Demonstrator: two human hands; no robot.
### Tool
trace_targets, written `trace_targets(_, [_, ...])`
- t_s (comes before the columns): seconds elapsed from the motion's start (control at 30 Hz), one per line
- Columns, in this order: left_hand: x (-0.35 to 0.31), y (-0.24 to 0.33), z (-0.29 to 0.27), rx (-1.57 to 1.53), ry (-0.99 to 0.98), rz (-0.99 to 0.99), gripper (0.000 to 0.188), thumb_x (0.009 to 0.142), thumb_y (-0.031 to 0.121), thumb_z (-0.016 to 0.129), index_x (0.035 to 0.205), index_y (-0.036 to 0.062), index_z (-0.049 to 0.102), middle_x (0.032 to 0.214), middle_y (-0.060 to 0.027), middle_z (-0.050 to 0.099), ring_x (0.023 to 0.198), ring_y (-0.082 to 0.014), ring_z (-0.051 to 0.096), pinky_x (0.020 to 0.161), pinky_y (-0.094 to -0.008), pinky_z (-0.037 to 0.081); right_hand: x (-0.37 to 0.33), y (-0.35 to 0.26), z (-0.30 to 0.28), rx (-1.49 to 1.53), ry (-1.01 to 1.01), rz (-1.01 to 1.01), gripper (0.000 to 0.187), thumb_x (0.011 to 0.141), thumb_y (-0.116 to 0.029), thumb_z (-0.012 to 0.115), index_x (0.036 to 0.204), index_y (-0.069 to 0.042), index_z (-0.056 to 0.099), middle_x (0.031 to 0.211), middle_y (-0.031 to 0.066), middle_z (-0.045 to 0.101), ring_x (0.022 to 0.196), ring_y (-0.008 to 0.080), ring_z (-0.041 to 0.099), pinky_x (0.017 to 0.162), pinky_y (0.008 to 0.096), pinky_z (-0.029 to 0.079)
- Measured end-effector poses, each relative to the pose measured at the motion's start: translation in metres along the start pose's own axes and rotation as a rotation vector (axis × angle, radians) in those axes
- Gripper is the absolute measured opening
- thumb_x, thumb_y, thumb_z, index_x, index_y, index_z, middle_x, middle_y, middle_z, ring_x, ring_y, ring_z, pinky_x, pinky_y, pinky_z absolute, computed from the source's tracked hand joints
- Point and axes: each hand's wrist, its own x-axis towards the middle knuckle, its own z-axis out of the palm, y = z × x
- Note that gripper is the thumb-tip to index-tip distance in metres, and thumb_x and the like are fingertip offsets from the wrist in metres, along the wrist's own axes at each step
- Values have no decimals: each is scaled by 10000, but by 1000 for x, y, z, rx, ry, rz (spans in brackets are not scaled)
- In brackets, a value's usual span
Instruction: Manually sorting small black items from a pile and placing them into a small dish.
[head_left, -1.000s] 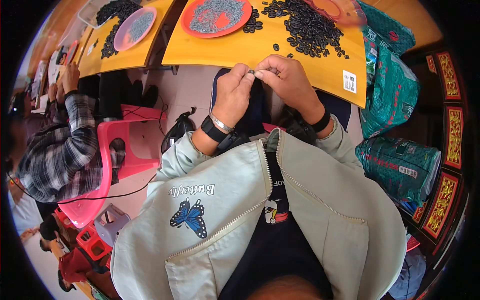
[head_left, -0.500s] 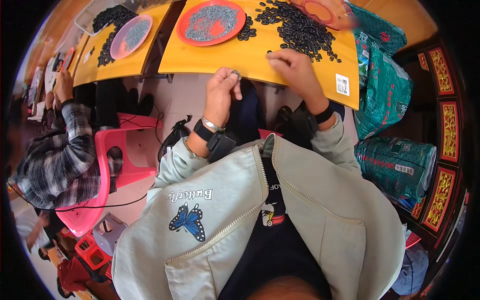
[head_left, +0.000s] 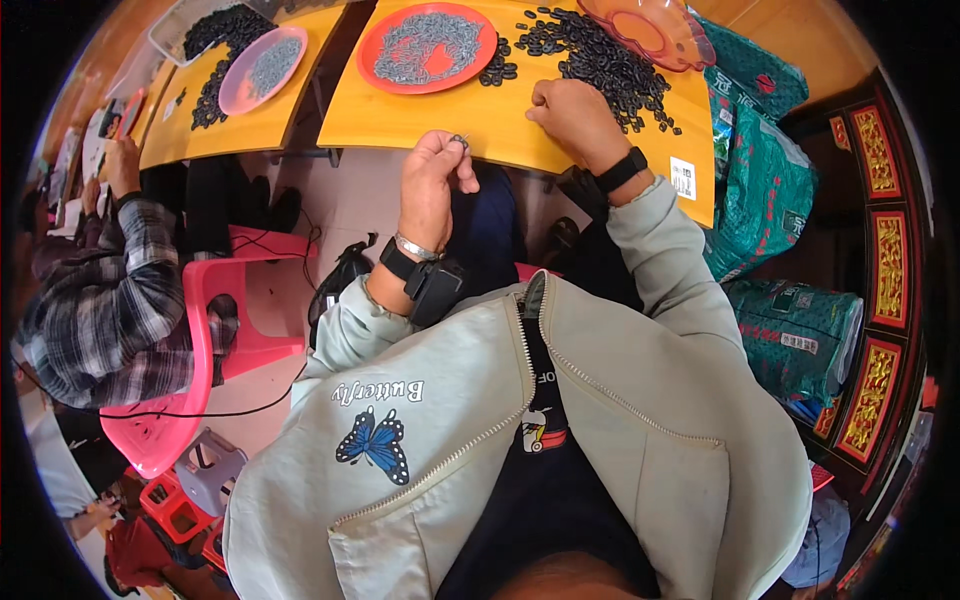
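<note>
The left hand [head_left: 430, 185] pinches a small dark piece [head_left: 459, 141] (right hand [head_left: 578, 120] apart).

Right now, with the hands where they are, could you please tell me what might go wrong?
The small piece pinched in the left hand could slip and fall to the floor, being close to the front edge of the table. The right hand, close to the loose black pieces, might scatter some.

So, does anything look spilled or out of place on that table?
Only the black pieces look a bit spilled: they lie loose on the table, some scattered, while grey pieces sit in a red plate.
</note>
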Motion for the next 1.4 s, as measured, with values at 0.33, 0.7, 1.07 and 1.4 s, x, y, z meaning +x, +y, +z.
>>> trace_targets(0.33, [-6, -1, -2, 21, -7, 21, 112, 900, 108, 482, 818, 41, 516, 630, -25, 522, 520, -112, 496, 511, -220, 411, -10, 6, -4, 993, -151, 174, 251, 840, -90, 583, 1072, 0, 619, 783, 59, 643, 727, 156, 632, 669, 284, 501])
trace_targets(0.7, [-14, 0, -2, 34, -35, 55, 119, 908, 121, 472, 838, 34, 515, 663, -31, 526, 543, -116, 499, 537, -222, 415, -44, -34, -2, 1707, -331, 135, 293, 857, -24, 586, 1143, 29, 553, 923, 48, 605, 795, 108, 592, 751, 213, 492])
trace_targets(1.07, [-23, 4, -2, -1, -101, 138, 123, 909, 133, 471, 872, 22, 508, 694, -41, 531, 592, -121, 507, 585, -231, 426, -47, -47, 16, 1913, -428, 41, 281, 869, -42, 563, 1144, 15, 543, 956, 60, 572, 831, 136, 543, 770, 244, 449])
trace_targets(1.4, [-24, 1, -9, -30, -109, 136, 132, 914, 143, 469, 888, 18, 503, 697, -50, 536, 595, -132, 520, 592, -240, 432, -52, -71, 10, 1635, -293, 62, 291, 867, -62, 571, 1146, 24, 562, 912, 28, 594, 791, 94, 546, 762, 215, 457])
